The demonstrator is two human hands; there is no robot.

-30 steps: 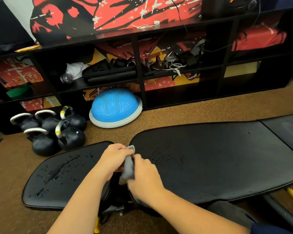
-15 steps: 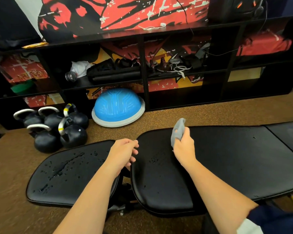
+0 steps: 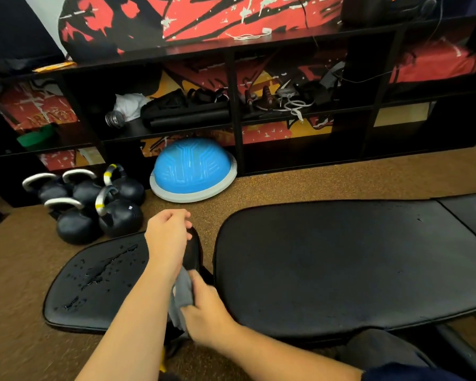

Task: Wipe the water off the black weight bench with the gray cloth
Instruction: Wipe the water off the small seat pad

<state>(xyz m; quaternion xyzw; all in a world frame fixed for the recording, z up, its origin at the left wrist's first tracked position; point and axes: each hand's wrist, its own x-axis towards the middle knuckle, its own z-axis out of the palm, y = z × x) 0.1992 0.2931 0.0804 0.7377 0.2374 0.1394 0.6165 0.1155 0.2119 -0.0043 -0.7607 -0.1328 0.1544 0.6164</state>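
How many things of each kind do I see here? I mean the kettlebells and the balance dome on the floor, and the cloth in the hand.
Black round kettlebells: 5
Blue half-ball balance dome: 1
Gray cloth, gripped by the right hand: 1
Total: 7

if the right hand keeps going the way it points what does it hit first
Likely the left forearm, crossing just ahead of the right hand and its gray cloth. If it slips under, the wet seat pad comes next; depth is unclear.
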